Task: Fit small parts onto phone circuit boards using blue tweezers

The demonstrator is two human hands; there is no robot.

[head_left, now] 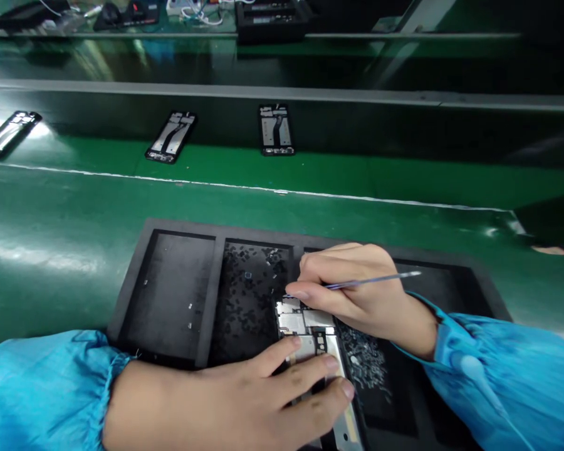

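Note:
An opened phone body (317, 318) with silver metal plates lies tilted over a black compartment tray (211, 275). Across its lower part rests my left hand (263, 391), palm down with the fingers spread. My right hand (357, 285) pinches a thin purple tool (373, 280) at the phone's top edge; the tool's pale end points right and its working tip is mostly hidden by the fingers. Small dark pieces (247, 313) lie scattered in the tray left of the phone, and small clear pieces (369, 366) lie to its right.
Three opened phone bodies lie on the green surface beyond: one at far left (10, 133), one further right (172, 136) and one near the middle (276, 129). Behind a grey rail, a shelf holds cables (200, 14) and a black box (272, 20).

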